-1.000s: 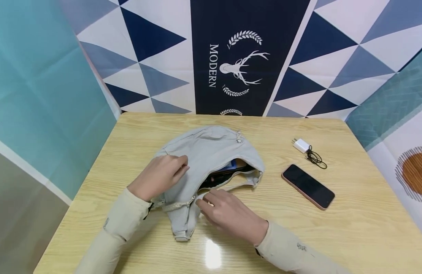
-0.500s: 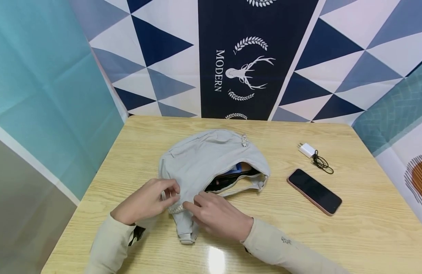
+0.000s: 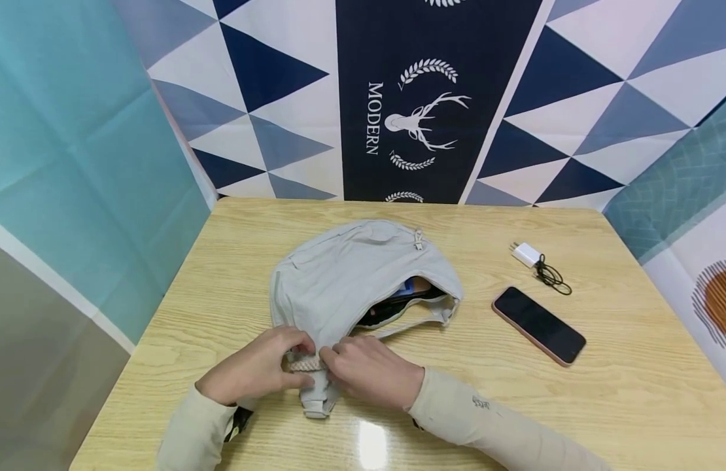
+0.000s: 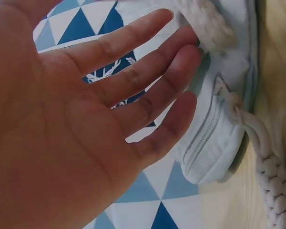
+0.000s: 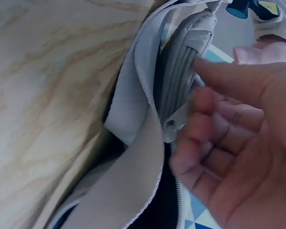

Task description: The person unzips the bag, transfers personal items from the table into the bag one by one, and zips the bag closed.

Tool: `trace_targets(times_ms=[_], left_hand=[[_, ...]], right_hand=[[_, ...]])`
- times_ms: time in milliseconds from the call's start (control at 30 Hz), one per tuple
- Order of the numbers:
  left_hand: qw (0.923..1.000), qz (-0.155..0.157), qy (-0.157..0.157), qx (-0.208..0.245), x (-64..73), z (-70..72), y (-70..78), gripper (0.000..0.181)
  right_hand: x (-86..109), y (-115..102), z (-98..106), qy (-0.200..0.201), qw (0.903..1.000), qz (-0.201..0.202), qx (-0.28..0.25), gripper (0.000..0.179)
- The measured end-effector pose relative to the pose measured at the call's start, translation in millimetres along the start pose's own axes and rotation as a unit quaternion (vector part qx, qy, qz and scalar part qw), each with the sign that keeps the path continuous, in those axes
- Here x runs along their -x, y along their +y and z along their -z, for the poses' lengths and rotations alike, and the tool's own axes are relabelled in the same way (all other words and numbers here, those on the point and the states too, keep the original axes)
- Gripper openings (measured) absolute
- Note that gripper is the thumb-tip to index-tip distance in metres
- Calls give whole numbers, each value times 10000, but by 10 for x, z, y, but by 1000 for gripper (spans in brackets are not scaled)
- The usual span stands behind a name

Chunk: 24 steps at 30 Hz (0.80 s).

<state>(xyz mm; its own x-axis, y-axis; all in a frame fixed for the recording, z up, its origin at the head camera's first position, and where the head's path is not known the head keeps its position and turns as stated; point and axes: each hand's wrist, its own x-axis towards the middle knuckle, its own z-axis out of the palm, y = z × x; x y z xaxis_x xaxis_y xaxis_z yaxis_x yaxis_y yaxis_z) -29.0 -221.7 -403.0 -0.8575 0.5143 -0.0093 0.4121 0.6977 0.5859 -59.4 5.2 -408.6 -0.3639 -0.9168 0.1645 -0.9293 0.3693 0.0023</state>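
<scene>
"Grey bag (image 3: pixel 351 275) first: where is it, from the head view?"

"Left of centre on the wooden table (image 3: pixel 663 392), its mouth gaping to the right. A blue item (image 3: pixel 405 286) shows inside, too covered to identify. The table's near edge is cut off."

"And the hands?"

"Both at the bag's near end. The left hand (image 3: pixel 265 366) arches thumb and fingers apart around a braided cord (image 3: pixel 304 364); the right hand (image 3: pixel 375 371) is just beside it, fingertips partly hidden. A stretch of wood separates bag from phone (image 3: pixel 539 325) and charger (image 3: pixel 526 254), another runs out to the table's left edge."

"Left wrist view?"

"Fingers spread, slightly bent; the thumb is mostly out of frame. Whether they touch the braided cord I can't tell. A second cord (image 4: pixel 275 191) runs off the right side."

"Right wrist?"

"Fingers curled, thumb and forefinger pinching the zip pull (image 5: pixel 175 119), as far as the blur lets me see. A wide strap (image 5: pixel 128 181) crosses the opening and masks the dark inside. Tabletop borders the bag on the left."
</scene>
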Motion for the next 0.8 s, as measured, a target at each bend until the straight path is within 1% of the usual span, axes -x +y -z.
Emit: trace_targets(times_ms=[100, 233, 333, 400, 500, 567, 633, 700, 800], left_hand=[[9998, 21, 93, -165, 0, -43, 5, 36], [9992, 133, 140, -345, 24, -111, 14, 42], [9981, 125, 268, -537, 61, -167, 33, 47], [9966, 101, 438, -684, 85, -197, 48, 50], [9936, 43, 674, -910, 115, -241, 86, 57], [9915, 3, 792, -1031, 127, -269, 120, 63], [9892, -60, 921, -1142, 136, -303, 155, 66], [9860, -91, 1077, -1269, 133, -337, 187, 65], [9773, -105, 1361, -1623, 92, -386, 230, 62]], right_hand=[[13, 11, -1, -140, 9997, -28, -172, 15], [48, 43, -7, -198, 9986, -56, -490, 9], [69, 61, -11, -98, 9973, -74, -717, 11], [75, 63, -14, 82, 9973, -98, -727, 18], [78, 57, -15, 419, 9969, -257, -615, 28], [79, 56, -10, 555, 9964, -395, -504, 29], [83, 61, 12, 591, 9958, -500, -498, 24], [90, 69, 37, 555, 9956, -537, -536, 17], [111, 80, 79, 517, 9950, -533, -662, 12]])
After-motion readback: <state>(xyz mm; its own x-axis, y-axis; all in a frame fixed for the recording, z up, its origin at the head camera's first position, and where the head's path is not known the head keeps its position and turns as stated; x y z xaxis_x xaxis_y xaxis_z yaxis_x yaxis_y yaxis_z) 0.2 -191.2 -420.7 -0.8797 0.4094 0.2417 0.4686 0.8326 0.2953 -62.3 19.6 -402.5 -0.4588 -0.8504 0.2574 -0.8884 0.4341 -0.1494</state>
